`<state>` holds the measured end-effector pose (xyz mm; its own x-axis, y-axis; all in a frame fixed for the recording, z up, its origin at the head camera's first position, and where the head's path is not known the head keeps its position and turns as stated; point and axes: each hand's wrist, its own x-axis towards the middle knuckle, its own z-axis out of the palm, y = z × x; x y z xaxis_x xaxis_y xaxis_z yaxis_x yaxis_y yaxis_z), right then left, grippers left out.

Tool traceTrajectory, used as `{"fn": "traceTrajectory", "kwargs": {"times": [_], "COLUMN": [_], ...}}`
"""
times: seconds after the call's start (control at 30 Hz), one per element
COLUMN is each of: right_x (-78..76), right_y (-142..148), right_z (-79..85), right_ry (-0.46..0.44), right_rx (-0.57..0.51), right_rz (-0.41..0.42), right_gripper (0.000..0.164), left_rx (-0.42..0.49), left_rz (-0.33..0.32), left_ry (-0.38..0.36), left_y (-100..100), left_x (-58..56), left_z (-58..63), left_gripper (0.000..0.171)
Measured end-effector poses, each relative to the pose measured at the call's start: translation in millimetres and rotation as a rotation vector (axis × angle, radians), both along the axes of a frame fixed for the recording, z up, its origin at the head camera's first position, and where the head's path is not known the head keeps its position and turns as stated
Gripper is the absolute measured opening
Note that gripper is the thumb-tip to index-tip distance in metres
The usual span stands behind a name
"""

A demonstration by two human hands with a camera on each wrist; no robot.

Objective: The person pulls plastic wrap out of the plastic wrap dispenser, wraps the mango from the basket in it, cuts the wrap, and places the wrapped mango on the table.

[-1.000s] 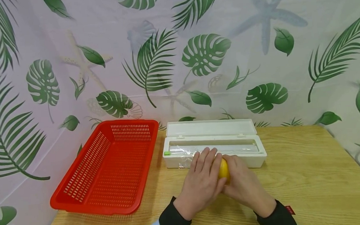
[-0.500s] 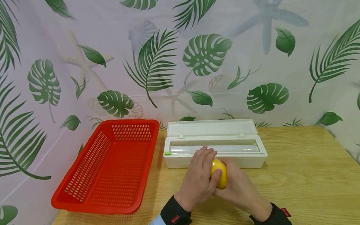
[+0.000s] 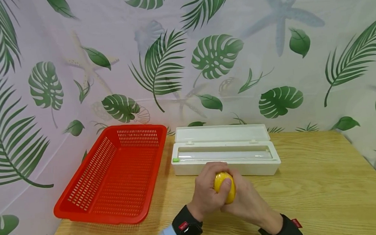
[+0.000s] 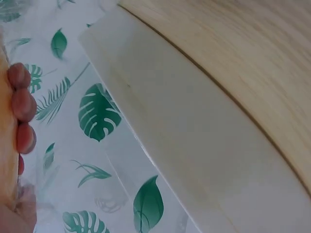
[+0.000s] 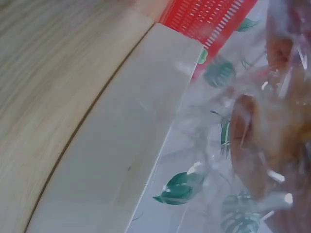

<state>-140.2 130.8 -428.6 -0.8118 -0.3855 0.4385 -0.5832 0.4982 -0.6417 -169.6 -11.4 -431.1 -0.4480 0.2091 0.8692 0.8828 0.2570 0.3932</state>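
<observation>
A shiny yellow oval fruit (image 3: 223,179) is held between both hands in the head view, in front of the white cling film box. My left hand (image 3: 205,193) grips it from the left, fingers bent over its far side and thumb laid across its near face. From the right, my right hand (image 3: 248,201) curls around the fruit's lower side. Clear cling film (image 5: 277,175) covers the fingers and fruit in the right wrist view. Only fingertips (image 4: 23,106) show at the left edge of the left wrist view.
The long white box (image 3: 184,170) stands with its lid (image 3: 220,134) raised, a film roll (image 3: 225,154) inside and a green slider (image 3: 175,160) at its left end. A red plastic basket (image 3: 144,205) sits to the left on the wooden table (image 3: 319,181). Leaf-printed sheeting rises behind.
Both hands have drawn back from the box and slightly left with the fruit. The left fingers, straight before, are now bent around it. Film seen stretched near the box earlier no longer shows there.
</observation>
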Motion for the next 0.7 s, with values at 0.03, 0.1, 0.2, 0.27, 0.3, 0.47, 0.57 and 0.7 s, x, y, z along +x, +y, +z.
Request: {"fn": "traceTrajectory", "kwargs": {"times": [0.03,0.1,0.2,0.27,0.3,0.47,0.57,0.7], "right_x": [0.8,2.2,4.2,5.6,6.4,11.8,14.5,15.3], "right_y": [-0.4,-0.8,-0.5,0.1,0.3,2.8,5.0,8.3], "right_z": [0.6,1.3,3.1,4.9,6.3,14.9,19.0,21.8], "right_ry": [0.003,0.018,0.015,-0.004,-0.019,-0.132,-0.215,-0.309], "right_rx": [-0.008,-0.019,-0.048,-0.075,-0.085,-0.136,-0.158,-0.164], "right_rz": [0.004,0.015,0.043,0.075,0.089,0.189,0.262,0.367], "right_gripper": [0.085,0.082,0.078,0.076,0.075,0.071,0.066,0.057], "left_rx": [0.028,0.076,0.135,0.172,0.191,0.297,0.336,0.352], "left_rz": [-0.008,-0.032,-0.086,-0.137,-0.167,-0.354,-0.436,-0.504], "left_ry": [0.004,0.007,-0.007,-0.021,-0.03,-0.09,-0.101,-0.113], "left_y": [0.9,2.0,2.8,2.7,2.7,2.8,3.6,4.5], "left_x": [1.0,3.1,7.4,11.1,13.2,21.1,21.9,23.9], "left_z": [1.3,4.4,12.1,19.6,23.6,36.1,35.2,33.5], "left_gripper": [0.021,0.02,0.019,0.018,0.017,0.013,0.017,0.015]}}
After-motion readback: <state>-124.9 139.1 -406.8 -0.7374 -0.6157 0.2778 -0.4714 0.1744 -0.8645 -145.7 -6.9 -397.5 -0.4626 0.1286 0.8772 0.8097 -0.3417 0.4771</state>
